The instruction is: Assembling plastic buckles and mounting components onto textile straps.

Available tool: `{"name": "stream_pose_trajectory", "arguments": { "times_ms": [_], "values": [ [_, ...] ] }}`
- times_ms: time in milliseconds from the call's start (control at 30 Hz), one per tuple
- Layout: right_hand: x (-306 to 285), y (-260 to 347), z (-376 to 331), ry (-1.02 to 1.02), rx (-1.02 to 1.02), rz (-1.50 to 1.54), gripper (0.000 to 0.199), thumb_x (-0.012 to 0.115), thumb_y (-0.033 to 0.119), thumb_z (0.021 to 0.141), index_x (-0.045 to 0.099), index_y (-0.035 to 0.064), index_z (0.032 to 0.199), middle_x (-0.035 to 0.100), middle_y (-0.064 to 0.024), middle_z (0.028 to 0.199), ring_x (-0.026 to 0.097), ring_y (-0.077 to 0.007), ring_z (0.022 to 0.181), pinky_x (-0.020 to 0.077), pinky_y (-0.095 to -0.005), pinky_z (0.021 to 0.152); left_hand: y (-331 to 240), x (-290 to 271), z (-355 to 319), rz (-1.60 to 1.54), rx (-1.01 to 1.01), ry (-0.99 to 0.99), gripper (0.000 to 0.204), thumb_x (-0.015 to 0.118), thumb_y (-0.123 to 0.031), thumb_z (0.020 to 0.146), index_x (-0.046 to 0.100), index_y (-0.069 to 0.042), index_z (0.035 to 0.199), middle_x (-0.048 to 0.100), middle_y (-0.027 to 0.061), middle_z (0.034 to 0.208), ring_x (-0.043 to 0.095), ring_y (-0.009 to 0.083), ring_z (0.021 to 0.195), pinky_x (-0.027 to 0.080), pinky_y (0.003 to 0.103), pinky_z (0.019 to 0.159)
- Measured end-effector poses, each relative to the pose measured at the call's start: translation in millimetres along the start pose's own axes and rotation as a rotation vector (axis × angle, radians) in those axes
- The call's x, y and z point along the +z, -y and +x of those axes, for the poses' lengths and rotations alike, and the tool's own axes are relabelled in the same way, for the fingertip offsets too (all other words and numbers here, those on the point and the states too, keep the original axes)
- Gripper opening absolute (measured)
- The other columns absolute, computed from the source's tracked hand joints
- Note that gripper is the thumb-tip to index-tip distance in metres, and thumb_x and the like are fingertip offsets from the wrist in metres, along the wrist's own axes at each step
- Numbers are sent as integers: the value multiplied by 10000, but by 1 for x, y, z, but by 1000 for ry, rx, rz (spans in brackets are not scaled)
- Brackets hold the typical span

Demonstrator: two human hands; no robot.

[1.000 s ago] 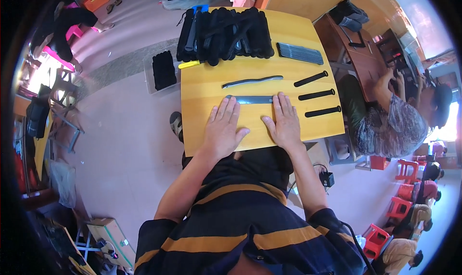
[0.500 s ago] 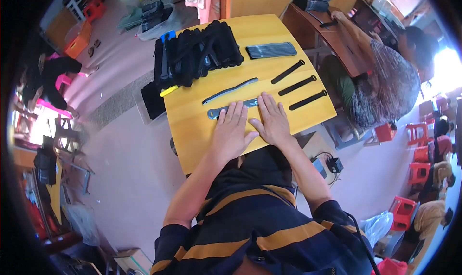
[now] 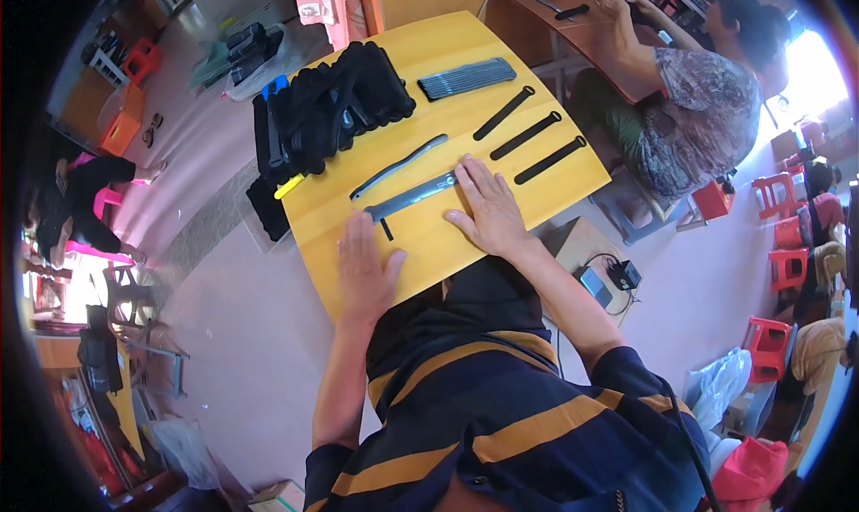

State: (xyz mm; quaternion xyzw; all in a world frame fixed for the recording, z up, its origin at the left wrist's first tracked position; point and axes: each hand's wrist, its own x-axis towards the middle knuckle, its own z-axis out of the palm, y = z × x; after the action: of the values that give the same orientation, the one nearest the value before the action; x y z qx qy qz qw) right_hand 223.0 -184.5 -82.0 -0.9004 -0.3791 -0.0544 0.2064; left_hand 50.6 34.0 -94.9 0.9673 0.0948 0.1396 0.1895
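The striped shirt [image 3: 501, 422] of the wearer occupies the lower centre of the frame. Above it, the left hand [image 3: 365, 266] lies palm down at centre-left, fingers extended and close together, thumb set apart; it grips nothing. Its fingertips are just beside the left end of the grey strip [image 3: 413, 195]; contact cannot be determined. The right hand [image 3: 490, 212], right of centre, is likewise flat, thumb spread, with fingertips at the strip's right end.

The grey strip lies at the centre of the frame, on the yellow table [image 3: 429, 248], slanting up to the right. A short black piece [image 3: 387, 230] projects below its left portion. Beyond it lies a narrower, slightly curved strip [image 3: 398, 166].

Three black straps [image 3: 526, 136], each with an end loop, lie apart in a row to the right. Farther up are a bundle of grey strips [image 3: 467, 79] and, toward the upper left, a heap of black straps [image 3: 331, 109]. In the upper right, a co-worker [image 3: 698, 123] sits at a brown table [image 3: 582, 39], both hands raised near its edge.
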Motion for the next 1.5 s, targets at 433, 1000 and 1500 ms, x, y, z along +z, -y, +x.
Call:
{"name": "stream_pose_trajectory", "arguments": {
  "times_ms": [433,1000,1500],
  "values": [
    [-32,-30,-67,6,176,-163,785,650,475,970,411,-19,1532,387,-231,1616,336,-412,1519,301,-573,1211,-49,-34,-41,-319,155,-148,591,657,-242,968,510,41,1466,521,249,1493,459,447,1413,318,538,1208],
    [-97,5,-87,-513,-23,138,186,710,-97,869,737,9,1020,777,-151,1077,767,-266,967,600,-346,883,-77,-23,-37,-466,167,4,472,727,-151,903,632,-29,1349,658,152,1331,592,337,1288,415,488,1134],
    [-83,31,-51,-344,393,1536,208,692,68,1005,662,25,1206,757,-147,1164,751,-193,935,617,-287,795,-69,-26,-31,-1295,-423,135,161,622,-80,1039,637,13,1170,670,15,847,630,87,728,539,243,706]
  ]
}}
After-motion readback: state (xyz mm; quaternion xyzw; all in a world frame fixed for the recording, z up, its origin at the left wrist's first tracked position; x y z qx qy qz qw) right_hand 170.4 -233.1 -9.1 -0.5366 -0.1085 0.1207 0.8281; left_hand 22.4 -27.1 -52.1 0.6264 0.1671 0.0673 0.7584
